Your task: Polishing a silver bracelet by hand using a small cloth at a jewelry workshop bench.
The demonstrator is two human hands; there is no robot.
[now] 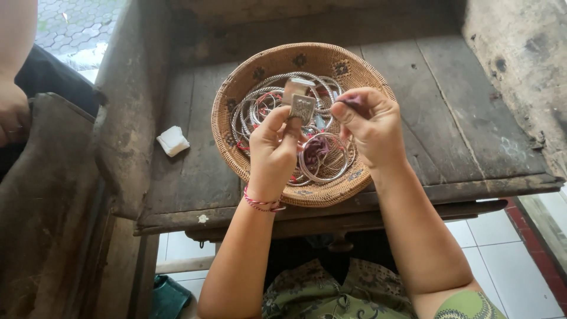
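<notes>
Here, the worn wooden counter (195, 171) spreads under both your hands, and the woven basket (277, 62) of silver bangles (322, 168) sits just beneath and beyond them. Your left hand (273, 147) pinches a small embossed silver piece (302, 108) by its lower end; it looks upright, long axis roughly vertical, decorated face toward you. Your right hand (372, 127) is curled, thumb and forefinger nipping a scrap of purple cloth (355, 103) just right of it. Likely best: keep the left grip low and steady, and rub lightly.
</notes>
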